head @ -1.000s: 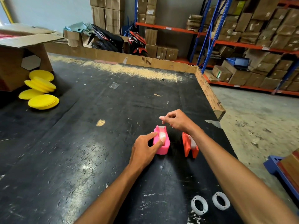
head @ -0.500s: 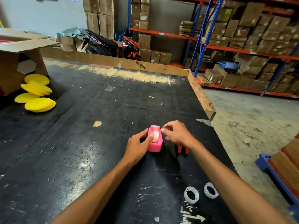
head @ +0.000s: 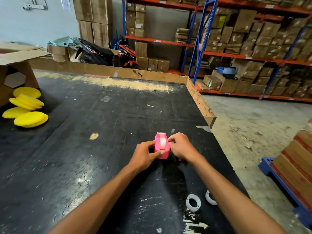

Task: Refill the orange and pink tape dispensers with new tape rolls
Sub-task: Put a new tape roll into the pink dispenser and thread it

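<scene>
The pink tape dispenser [head: 161, 146] stands on the black table [head: 101, 149] with a pale tape roll showing in its top slot. My left hand [head: 145, 156] grips its left side, thumb against the near end. My right hand [head: 181, 146] presses against its right side, fingertips at the roll. The orange dispenser is almost wholly hidden behind my right hand; only a sliver of orange [head: 179, 159] shows under the wrist. Two white empty tape cores [head: 193, 202] lie near the table's front right edge, one partly covered by my right forearm.
Several yellow foam pads [head: 28, 108] lie at the left beside an open cardboard box [head: 15, 68]. A cardboard wall [head: 199, 102] borders the table's far and right sides. Shelving with boxes stands behind; a blue pallet [head: 278, 179] with boxes sits on the floor at right.
My right hand came down from above the dispensers to the pink dispenser's right side, covering the orange one. My left hand closed more firmly around the pink dispenser.
</scene>
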